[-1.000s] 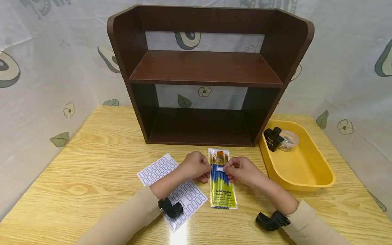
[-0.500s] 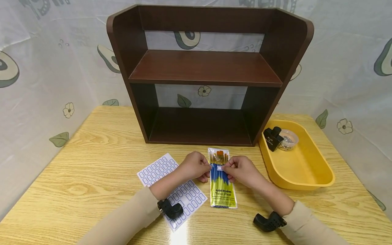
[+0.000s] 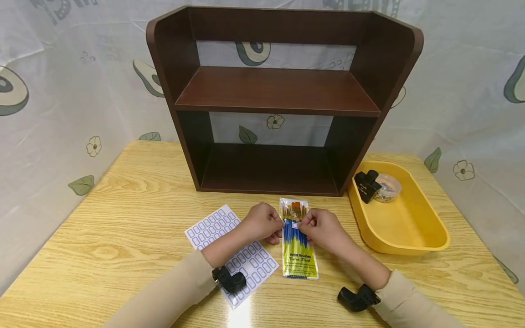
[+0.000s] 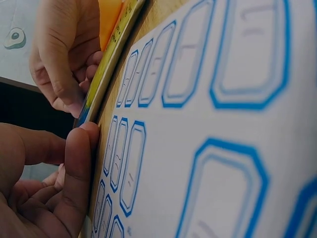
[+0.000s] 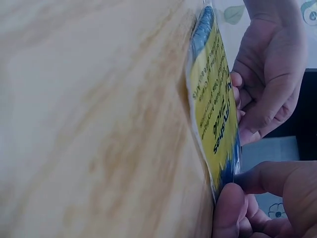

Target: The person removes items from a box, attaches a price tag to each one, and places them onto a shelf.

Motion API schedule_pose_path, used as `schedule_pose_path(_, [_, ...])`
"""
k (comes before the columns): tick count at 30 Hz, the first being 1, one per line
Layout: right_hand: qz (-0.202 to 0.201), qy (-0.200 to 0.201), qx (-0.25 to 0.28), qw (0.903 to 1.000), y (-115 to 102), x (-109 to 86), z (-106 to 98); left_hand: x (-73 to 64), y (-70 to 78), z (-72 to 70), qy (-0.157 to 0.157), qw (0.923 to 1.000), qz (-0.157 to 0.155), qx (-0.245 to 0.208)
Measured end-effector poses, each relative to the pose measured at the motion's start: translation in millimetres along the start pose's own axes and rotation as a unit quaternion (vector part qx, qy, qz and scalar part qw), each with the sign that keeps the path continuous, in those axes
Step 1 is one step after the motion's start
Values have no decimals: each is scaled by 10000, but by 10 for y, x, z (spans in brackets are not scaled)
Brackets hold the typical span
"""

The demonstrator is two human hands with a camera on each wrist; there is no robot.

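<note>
The pack of brushes (image 3: 301, 259) lay on the table (image 3: 123, 218). Its small label (image 3: 295, 225) might have creased or skewed if the right hand (image 3: 325, 228) had dragged its thumb. That hand seemed to pinch the pack's right edge, the left hand (image 3: 261, 222) its left, wrists angled inward.

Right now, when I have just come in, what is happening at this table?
A person handles a pack of artist brushes on the table. The left hand pinches its left edge; the right hand pinches its right edge, beside a small label on the front. A label sheet lies partly under the left forearm.
</note>
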State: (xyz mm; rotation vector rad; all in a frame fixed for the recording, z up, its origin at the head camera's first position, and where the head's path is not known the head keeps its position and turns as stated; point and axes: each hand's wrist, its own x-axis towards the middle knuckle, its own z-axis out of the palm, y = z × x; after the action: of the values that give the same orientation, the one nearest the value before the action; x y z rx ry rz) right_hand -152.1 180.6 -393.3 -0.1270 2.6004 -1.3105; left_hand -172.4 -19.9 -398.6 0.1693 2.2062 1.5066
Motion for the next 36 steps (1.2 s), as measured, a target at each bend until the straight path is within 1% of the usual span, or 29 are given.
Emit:
schedule_pose_path(5, [25, 20, -118, 9999, -2, 4, -3, 8, -3, 2, 0, 10000, 15, 7])
schedule_pose_path(13, [26, -36, 166, 9999, 16, 7, -22, 0, 4, -4, -6, 10000, 49, 43])
schedule_pose_path(24, [-159, -167, 356, 9991, 72, 21, -43, -9, 29, -6, 33, 9999, 2, 170])
schedule_pose_path(28, [-123, -141, 214, 9996, 61, 40, -29, -21, 35, -7, 2, 9999, 12, 136])
schedule_pose_path(36, [-137, -113, -468, 9987, -22, 73, 8, -21, 38, -4, -36, 9998, 63, 182])
